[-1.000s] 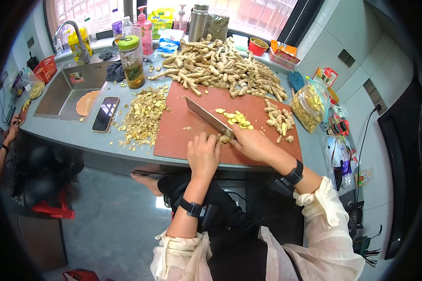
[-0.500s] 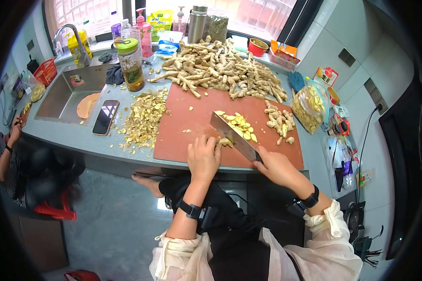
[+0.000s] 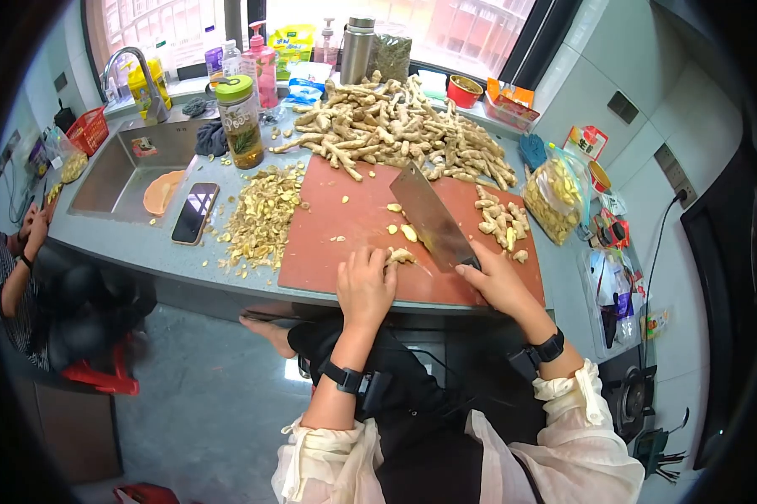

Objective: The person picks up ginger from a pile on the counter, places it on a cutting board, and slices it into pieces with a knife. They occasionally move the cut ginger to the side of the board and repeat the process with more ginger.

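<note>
My right hand [image 3: 489, 275] is closed round the handle of a wide cleaver [image 3: 433, 220], its blade tilted over the red-brown cutting board [image 3: 319, 244]. My left hand [image 3: 366, 281] rests on the board, its fingertips against a small ginger piece [image 3: 401, 256]. A few yellow slices [image 3: 408, 233] lie left of the blade; the blade hides part of the board behind it. Small ginger pieces [image 3: 502, 220] sit at the board's right. A large heap of ginger root [image 3: 403, 126] lies along the back, and thin peelings and slices [image 3: 265, 214] are piled at the left edge.
Left of the peelings are a phone [image 3: 195, 213], a green-lidded bottle [image 3: 240, 126] and the sink [image 3: 114, 189]. A bag of slices [image 3: 555, 197] stands right of the board. Another person's hands [image 3: 34, 228] show at the far left.
The cleaver blade has come up and turned flatter, and now covers the place where a cluster of slices lay. My left hand stays by the ginger piece.
</note>
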`<action>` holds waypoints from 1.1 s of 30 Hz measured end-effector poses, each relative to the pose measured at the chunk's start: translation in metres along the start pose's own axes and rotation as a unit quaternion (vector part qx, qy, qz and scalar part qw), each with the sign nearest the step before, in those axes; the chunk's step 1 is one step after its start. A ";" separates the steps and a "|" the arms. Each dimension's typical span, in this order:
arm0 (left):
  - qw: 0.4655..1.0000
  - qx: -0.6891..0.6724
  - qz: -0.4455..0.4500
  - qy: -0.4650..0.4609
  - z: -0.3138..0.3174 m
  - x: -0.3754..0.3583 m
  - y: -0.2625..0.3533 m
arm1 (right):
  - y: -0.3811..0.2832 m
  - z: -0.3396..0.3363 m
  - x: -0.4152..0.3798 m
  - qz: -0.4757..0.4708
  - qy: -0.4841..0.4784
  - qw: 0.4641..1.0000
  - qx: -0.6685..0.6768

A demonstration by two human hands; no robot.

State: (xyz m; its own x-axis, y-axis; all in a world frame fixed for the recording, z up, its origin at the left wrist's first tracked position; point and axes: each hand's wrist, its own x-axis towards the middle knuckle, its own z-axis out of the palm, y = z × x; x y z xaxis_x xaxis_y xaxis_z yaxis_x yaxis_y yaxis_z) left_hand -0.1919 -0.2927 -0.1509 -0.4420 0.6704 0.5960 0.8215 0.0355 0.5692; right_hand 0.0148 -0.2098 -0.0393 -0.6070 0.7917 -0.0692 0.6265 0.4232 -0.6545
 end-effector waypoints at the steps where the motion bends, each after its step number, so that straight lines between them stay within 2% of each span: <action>1: 1.000 0.000 0.000 0.000 0.000 0.000 0.000 | -0.001 -0.002 -0.004 0.034 -0.007 0.999 0.039; 8: 1.000 -0.001 0.006 0.009 0.000 -0.001 -0.001 | -0.006 -0.008 -0.016 0.031 -0.001 0.998 0.051; 13: 1.000 -0.024 0.006 -0.006 -0.003 -0.001 -0.003 | -0.015 -0.015 -0.020 0.026 -0.059 0.998 -0.007; 17: 1.000 -0.027 0.008 0.004 -0.004 -0.001 -0.002 | -0.016 -0.013 -0.019 0.012 -0.066 0.997 -0.033; 19: 1.000 -0.019 0.008 0.004 -0.004 -0.001 -0.003 | -0.019 -0.014 -0.017 -0.053 -0.066 0.993 -0.078; 26: 1.000 -0.026 0.004 0.001 -0.003 -0.001 -0.004 | -0.028 -0.013 -0.010 -0.031 -0.089 0.986 -0.138; 33: 1.000 -0.020 -0.002 -0.007 -0.003 -0.001 -0.003 | -0.031 -0.006 -0.007 -0.063 -0.085 0.960 -0.260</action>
State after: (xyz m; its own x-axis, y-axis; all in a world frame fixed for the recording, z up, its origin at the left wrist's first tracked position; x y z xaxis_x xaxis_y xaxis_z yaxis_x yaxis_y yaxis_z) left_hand -0.1949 -0.2957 -0.1514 -0.4403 0.6809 0.5853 0.8041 0.0091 0.5944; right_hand 0.0026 -0.2259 -0.0140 -0.7367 0.6555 -0.1658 0.6760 0.7081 -0.2041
